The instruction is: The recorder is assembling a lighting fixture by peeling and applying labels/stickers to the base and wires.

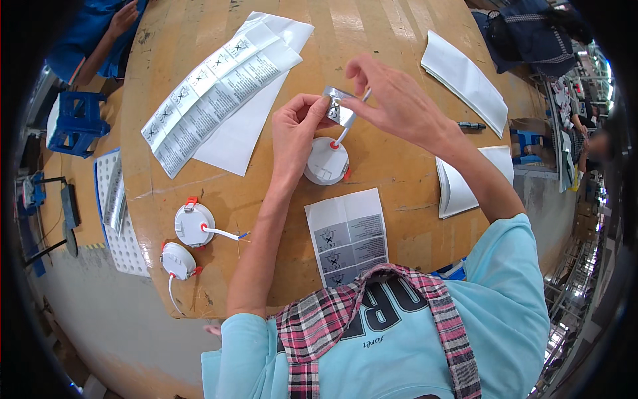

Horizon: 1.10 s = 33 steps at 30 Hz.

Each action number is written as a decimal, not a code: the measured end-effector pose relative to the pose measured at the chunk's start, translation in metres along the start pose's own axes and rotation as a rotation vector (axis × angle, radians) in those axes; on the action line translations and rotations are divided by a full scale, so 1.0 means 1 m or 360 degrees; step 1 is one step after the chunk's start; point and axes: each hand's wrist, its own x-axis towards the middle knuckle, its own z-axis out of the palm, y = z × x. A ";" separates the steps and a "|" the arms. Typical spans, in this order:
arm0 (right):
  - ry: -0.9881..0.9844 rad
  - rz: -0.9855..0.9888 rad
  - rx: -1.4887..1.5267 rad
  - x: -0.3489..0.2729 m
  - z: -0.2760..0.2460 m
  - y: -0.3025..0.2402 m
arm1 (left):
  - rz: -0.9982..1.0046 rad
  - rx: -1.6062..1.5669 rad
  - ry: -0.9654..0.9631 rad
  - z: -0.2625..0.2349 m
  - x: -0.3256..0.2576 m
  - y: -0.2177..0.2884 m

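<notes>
Both my hands hold a small silver folded label (339, 106) above the wooden table (199, 40). My left hand (296, 130) pinches its left edge with thumb and fingers. My right hand (392, 100) grips its top right corner. Just below the label lies a round white lamp fitting (325, 161) with red clips, and its white wire rises to the label.
Two more round white fittings (193, 225) (178, 261) lie near the table's left edge. A strip of printed sheets (212, 93), a folded leaflet (347, 234), white paper stacks (465, 76) (458, 186) and a black pen (470, 125) lie around. Another person's arm (109, 36) is far left.
</notes>
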 end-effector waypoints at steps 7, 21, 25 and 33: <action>0.0326 0.0542 0.1297 -0.011 0.002 0.021 | 0.0036 -0.0102 0.0033 0.000 0.000 0.003; 0.0166 0.0554 0.2392 -0.041 0.049 -0.002 | 0.0074 0.0251 0.0219 0.007 -0.001 0.013; 0.0286 0.0393 0.2480 -0.040 0.060 -0.009 | 0.0004 0.0118 0.0197 0.013 -0.003 0.016; 0.0321 0.0343 0.2631 -0.044 0.078 -0.014 | -0.0042 -0.0136 0.0322 0.015 -0.009 0.014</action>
